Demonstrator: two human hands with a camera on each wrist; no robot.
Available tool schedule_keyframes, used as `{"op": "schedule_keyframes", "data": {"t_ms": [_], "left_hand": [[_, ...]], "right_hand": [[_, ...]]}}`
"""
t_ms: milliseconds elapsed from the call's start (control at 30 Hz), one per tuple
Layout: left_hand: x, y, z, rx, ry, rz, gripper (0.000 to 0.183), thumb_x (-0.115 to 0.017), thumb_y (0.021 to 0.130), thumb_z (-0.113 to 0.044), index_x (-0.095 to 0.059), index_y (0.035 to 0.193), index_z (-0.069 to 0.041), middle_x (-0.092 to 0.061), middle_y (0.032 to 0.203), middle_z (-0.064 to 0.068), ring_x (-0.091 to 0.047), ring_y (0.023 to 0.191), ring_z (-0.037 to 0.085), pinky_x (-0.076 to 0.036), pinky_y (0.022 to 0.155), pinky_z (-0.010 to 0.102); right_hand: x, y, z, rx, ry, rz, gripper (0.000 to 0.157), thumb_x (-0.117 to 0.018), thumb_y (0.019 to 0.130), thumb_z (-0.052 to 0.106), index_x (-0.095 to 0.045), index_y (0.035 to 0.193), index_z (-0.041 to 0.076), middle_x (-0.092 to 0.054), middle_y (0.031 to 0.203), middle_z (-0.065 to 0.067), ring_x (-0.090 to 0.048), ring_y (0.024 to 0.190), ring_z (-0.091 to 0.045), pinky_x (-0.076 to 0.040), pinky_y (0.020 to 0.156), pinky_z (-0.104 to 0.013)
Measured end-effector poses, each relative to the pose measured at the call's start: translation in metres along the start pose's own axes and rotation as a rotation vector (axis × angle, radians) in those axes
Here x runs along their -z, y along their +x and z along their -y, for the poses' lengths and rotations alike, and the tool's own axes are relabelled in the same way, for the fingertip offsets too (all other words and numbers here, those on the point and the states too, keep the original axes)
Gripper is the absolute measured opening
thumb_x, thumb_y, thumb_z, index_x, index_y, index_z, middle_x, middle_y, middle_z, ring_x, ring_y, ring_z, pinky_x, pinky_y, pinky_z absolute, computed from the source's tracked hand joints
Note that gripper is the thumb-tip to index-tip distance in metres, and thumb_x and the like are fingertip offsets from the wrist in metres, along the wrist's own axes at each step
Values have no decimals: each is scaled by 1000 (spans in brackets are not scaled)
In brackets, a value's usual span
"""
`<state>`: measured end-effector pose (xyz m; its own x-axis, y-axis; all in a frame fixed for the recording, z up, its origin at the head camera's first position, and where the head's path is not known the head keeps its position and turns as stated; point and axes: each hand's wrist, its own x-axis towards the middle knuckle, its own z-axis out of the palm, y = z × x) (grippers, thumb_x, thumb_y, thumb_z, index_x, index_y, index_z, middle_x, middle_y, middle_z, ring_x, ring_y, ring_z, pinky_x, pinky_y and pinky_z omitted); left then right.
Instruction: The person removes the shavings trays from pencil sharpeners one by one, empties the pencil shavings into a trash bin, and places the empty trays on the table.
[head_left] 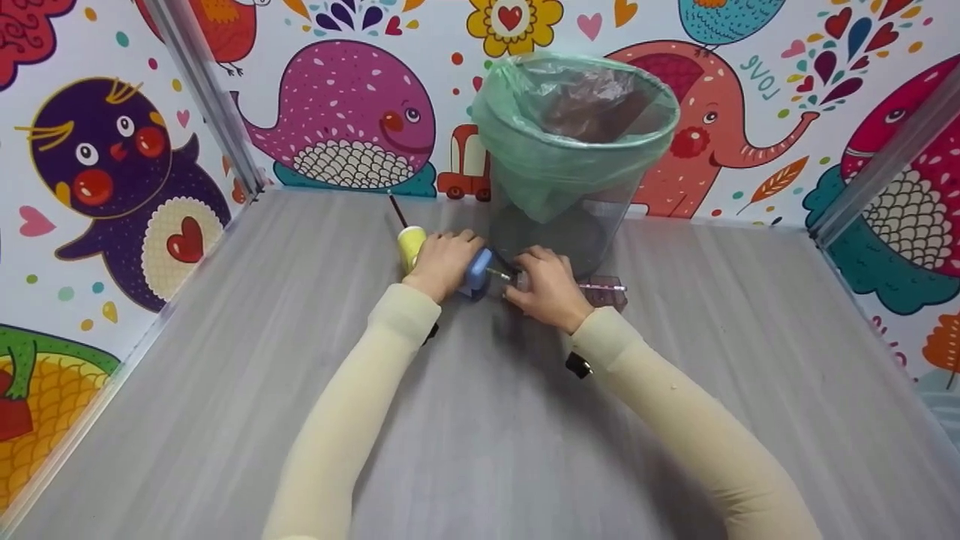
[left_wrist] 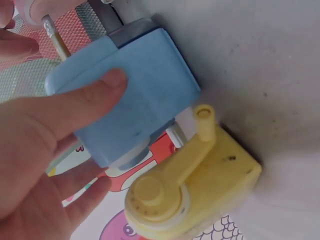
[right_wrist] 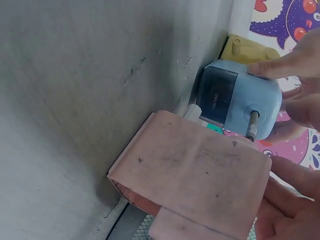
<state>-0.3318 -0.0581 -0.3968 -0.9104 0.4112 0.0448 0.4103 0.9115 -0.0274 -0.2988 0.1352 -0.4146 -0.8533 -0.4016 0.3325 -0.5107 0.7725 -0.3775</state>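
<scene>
My left hand (head_left: 444, 262) grips a blue pencil sharpener (left_wrist: 130, 95), its thumb on one face and fingers behind. A pencil (right_wrist: 252, 125) stands in the round hole of the blue sharpener and points toward my right hand. Beside my left hand is a yellow crank sharpener (left_wrist: 200, 185); a dark pencil (head_left: 397, 210) rises near it in the head view. My right hand (head_left: 551, 289) holds a pink pencil sharpener (right_wrist: 190, 170) from the side, close to the blue one. Another pencil (head_left: 604, 287) extends right from beside that hand.
Behind the hands stands a mesh bin (head_left: 622, 195) with a green plastic liner (head_left: 525, 165). Cartoon-printed panels (head_left: 360, 112) enclose the grey tabletop (head_left: 480, 435) at the back and sides. Metal posts (head_left: 210, 97) rise at the corners.
</scene>
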Motion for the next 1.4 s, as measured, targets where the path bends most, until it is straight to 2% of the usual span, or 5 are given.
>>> {"op": "schedule_keyframes", "data": {"t_ms": [367, 733, 900, 1033, 1400], "left_hand": [[9, -11, -2, -60, -25, 29, 55, -79, 85, -13, -59, 136, -15, -63, 133, 9, -62, 120, 33, -46, 108, 51], [24, -25, -23, -115, -62, 97, 59, -85, 80, -23, -62, 134, -16, -65, 129, 9, -63, 113, 31, -48, 106, 49], [25, -32, -36, -145, -101, 114, 57, -86, 79, -22, -64, 130, -12, -67, 125, 11, -64, 108, 30, -51, 103, 48], [26, -36, -48, -161, -125, 133, 56, -86, 79, -25, -64, 129, -11, -67, 123, 11, -64, 106, 28, -52, 102, 45], [23, -36, -78, -181, 23, 84, 60, -81, 81, -46, -65, 131, -16, -70, 121, 5, -65, 103, 24, -54, 97, 41]], "right_hand": [[3, -5, -1, 23, 48, -17, 40, -72, 82, 21, -69, 116, -1, -68, 114, -16, -62, 108, -34, -43, 98, -56], [15, -11, -12, 2, 128, -197, 24, -64, 85, 12, -71, 103, -1, -68, 105, -17, -62, 104, -35, -47, 95, -52], [21, -17, -17, 1, 136, -267, 16, -63, 87, 10, -73, 95, 0, -70, 92, -14, -64, 86, -28, -54, 80, -43], [26, -20, -24, 8, 147, -318, 12, -64, 88, 8, -73, 87, 0, -68, 81, -13, -62, 72, -23, -50, 67, -34], [34, -30, -36, -63, 174, -277, 12, -64, 89, 8, -73, 92, 0, -70, 80, -13, -60, 68, -20, -49, 64, -32]]}}
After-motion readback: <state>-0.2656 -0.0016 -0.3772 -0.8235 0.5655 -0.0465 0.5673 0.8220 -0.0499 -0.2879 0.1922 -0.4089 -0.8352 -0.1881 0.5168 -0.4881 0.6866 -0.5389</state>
